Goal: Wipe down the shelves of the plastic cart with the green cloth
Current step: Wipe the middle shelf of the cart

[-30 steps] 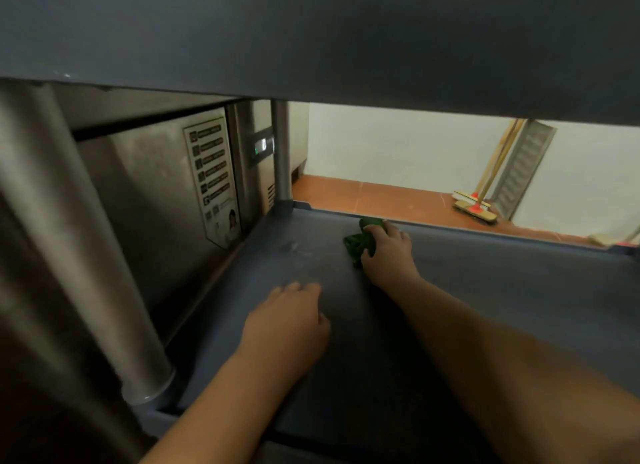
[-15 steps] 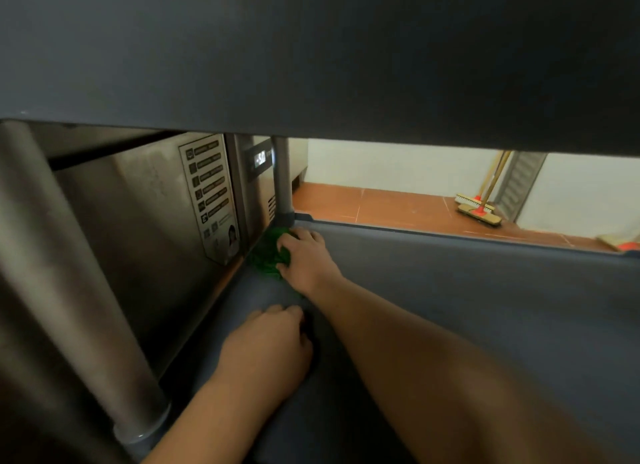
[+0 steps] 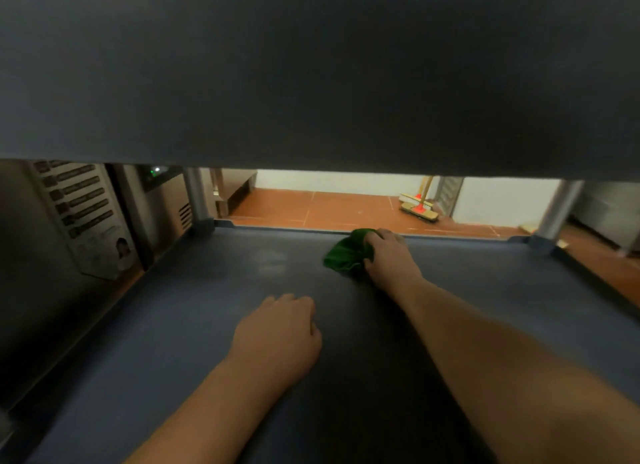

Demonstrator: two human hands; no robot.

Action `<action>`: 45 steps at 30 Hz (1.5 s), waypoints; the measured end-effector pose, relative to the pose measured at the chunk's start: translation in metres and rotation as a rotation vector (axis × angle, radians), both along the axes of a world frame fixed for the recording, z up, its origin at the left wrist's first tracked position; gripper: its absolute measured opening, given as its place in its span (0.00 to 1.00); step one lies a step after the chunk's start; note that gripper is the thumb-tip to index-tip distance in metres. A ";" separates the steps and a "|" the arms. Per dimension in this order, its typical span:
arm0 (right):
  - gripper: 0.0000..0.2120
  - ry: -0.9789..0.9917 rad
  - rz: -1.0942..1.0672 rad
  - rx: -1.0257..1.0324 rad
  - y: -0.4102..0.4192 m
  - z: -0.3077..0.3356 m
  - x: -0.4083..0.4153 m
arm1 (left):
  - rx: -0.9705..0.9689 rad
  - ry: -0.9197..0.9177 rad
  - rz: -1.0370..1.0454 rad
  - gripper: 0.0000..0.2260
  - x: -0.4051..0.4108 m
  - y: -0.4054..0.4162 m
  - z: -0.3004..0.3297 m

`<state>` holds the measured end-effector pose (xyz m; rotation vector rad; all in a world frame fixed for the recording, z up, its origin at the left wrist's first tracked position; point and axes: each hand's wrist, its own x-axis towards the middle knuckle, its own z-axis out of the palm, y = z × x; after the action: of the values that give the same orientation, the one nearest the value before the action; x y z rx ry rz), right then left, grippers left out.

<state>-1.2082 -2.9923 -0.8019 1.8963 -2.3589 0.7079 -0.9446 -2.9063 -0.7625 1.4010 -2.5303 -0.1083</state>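
Observation:
I look in under the cart's upper shelf [image 3: 311, 68], which fills the top of the view, onto the dark grey lower shelf [image 3: 194, 311]. My right hand [image 3: 389, 259] reaches to the shelf's far edge and presses a bunched green cloth [image 3: 346, 254] onto the surface; the cloth sticks out to the left of the fingers. My left hand [image 3: 277, 335] rests palm down on the shelf nearer to me, fingers curled, with nothing in it.
A stainless steel appliance [image 3: 86, 221] with a label and a green light stands close against the cart's left side. Grey cart posts rise at the far left [image 3: 199, 200] and far right [image 3: 557, 210] corners. A broom [image 3: 419, 205] leans on the white wall beyond the orange tile floor.
My right hand has swept the cloth from the far left corner to the right along the far edge. My left hand stays planted. The view has dropped lower under the upper shelf.

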 end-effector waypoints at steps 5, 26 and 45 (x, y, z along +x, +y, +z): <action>0.15 0.042 -0.166 0.032 0.056 0.004 -0.114 | -0.005 0.020 -0.069 0.08 -0.067 0.020 0.001; 0.34 -0.262 -0.583 -0.197 0.136 0.008 -0.237 | -0.006 -0.006 -0.161 0.13 -0.151 0.040 0.018; 0.27 -0.567 -0.089 -0.269 -0.075 -0.001 0.118 | 0.029 0.082 0.042 0.09 0.079 -0.029 0.011</action>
<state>-1.0904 -3.0676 -0.8032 1.6212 -2.4344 1.6380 -0.8652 -2.9349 -0.7514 1.4294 -2.4410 -0.1914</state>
